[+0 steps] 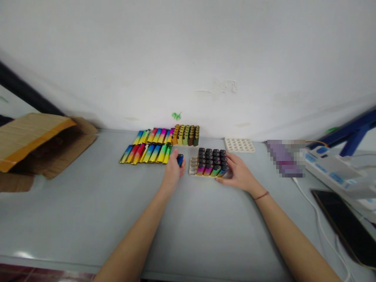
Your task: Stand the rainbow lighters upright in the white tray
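My left hand is closed around a dark blue lighter, most of it hidden by the fingers. Just to its right stands a white holed tray with rows of upright lighters, black tops up and shiny coloured bodies below. Its leftmost column of holes holds no lighters. My right hand grips the right side of this tray, thumb low at the front and fingers along the side. Left of my left hand, two rows of shiny rainbow lighters lie flat on the table.
Behind stands a block of upright lighters with gold-coloured ends up. A second white holed tray lies near the wall. An open cardboard box is at left. A power strip, a phone and white cables occupy the right.
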Demonstrator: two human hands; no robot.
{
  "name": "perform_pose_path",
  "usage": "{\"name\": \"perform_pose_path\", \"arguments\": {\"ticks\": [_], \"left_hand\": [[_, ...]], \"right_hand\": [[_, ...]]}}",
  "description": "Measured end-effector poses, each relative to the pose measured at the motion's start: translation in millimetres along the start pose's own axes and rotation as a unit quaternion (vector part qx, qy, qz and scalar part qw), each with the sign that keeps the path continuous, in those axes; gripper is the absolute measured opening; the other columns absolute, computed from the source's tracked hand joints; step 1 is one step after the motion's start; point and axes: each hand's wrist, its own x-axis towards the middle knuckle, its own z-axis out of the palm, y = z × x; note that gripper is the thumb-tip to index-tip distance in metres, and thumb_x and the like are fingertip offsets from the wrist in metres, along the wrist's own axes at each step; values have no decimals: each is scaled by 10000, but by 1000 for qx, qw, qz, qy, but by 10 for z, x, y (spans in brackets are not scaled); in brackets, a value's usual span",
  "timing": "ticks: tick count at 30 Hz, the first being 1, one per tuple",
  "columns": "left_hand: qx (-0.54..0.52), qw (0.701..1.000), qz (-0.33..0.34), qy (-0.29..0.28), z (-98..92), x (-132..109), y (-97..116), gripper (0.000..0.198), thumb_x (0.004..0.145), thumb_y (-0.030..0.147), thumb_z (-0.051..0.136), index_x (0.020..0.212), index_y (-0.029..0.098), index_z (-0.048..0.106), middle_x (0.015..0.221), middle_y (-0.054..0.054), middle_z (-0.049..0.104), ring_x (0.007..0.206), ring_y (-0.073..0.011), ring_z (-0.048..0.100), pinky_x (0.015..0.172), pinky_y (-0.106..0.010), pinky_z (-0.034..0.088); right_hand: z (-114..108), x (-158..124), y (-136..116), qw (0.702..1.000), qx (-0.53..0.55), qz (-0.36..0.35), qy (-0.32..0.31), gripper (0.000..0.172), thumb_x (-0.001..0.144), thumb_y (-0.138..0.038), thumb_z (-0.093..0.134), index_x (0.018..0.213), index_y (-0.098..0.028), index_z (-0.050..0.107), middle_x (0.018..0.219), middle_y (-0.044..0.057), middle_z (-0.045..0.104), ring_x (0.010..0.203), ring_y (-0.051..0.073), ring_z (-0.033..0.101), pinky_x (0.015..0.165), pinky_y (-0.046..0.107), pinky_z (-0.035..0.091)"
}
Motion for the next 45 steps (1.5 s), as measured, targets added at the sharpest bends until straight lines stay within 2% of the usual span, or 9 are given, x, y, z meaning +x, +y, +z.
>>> {"name": "perform_pose_path", "arguments": {"ticks": [8, 12, 23, 31, 36, 39, 42, 45], "left_hand": [[-105, 994, 1, 32, 56, -71, 80, 482, 895, 428, 286, 468, 207, 320, 386, 71, 193, 320, -50, 151, 340, -179, 124], [-125, 991, -6, 44, 79, -90, 103, 451, 897, 376, 267, 484, 207, 329, 386, 74, 202, 319, -52, 147, 338, -169, 124], [-155, 987, -20, 42, 78, -106, 84, 484, 903, 498, 311, 512, 214, 314, 389, 91, 181, 315, -46, 131, 326, -165, 139], [-148, 988, -25, 41, 85, -105, 104, 433, 904, 428, 317, 530, 210, 327, 380, 89, 192, 305, -47, 132, 324, -166, 127], [-149, 988, -17, 34, 68, -103, 77, 467, 879, 544, 403, 558, 212, 331, 400, 99, 182, 309, -42, 141, 327, -168, 136], [-144, 989, -7, 37, 53, -78, 49, 505, 879, 616, 384, 581, 209, 353, 410, 100, 203, 319, -38, 160, 335, -165, 148], [-129, 991, 13, 37, 37, -24, 16, 512, 882, 659, 329, 661, 205, 414, 423, 98, 257, 330, -45, 193, 341, -161, 175], [-94, 992, 66, 47, 22, 35, -28, 358, 881, 569, 426, 849, 215, 467, 453, 104, 334, 347, -66, 256, 352, -160, 219]], "right_hand": [[11, -10, 9, 1000, 3, 3, 3, 733, 743, -605, 692, 1288, -136, 553, 1333, 209, 564, 1232, 391, 528, 1067, 584, 421], [17, -11, 19, 1000, 4, -1, 6, 729, 746, -590, 697, 1300, -141, 545, 1332, 205, 566, 1237, 386, 526, 1067, 579, 423], [11, -4, 6, 1000, 0, 0, 4, 733, 747, -585, 705, 1295, -124, 548, 1328, 208, 566, 1238, 378, 528, 1074, 552, 427], [12, -10, 17, 1000, -6, -5, 3, 742, 755, -600, 691, 1305, -126, 537, 1337, 209, 563, 1244, 382, 524, 1073, 571, 425], [13, -10, 12, 1000, -8, -1, 3, 734, 746, -587, 699, 1298, -130, 543, 1338, 210, 564, 1245, 386, 525, 1072, 579, 422], [7, -8, 4, 1000, -12, 1, -1, 736, 748, -592, 694, 1291, -117, 546, 1338, 217, 563, 1242, 384, 526, 1071, 571, 427], [4, -7, 2, 1000, -11, 2, -3, 739, 751, -600, 688, 1298, -125, 541, 1342, 211, 562, 1241, 382, 525, 1071, 570, 427], [5, -7, 4, 1000, -10, 3, -2, 742, 751, -603, 687, 1291, -115, 545, 1343, 218, 559, 1244, 383, 523, 1073, 565, 426]]}}
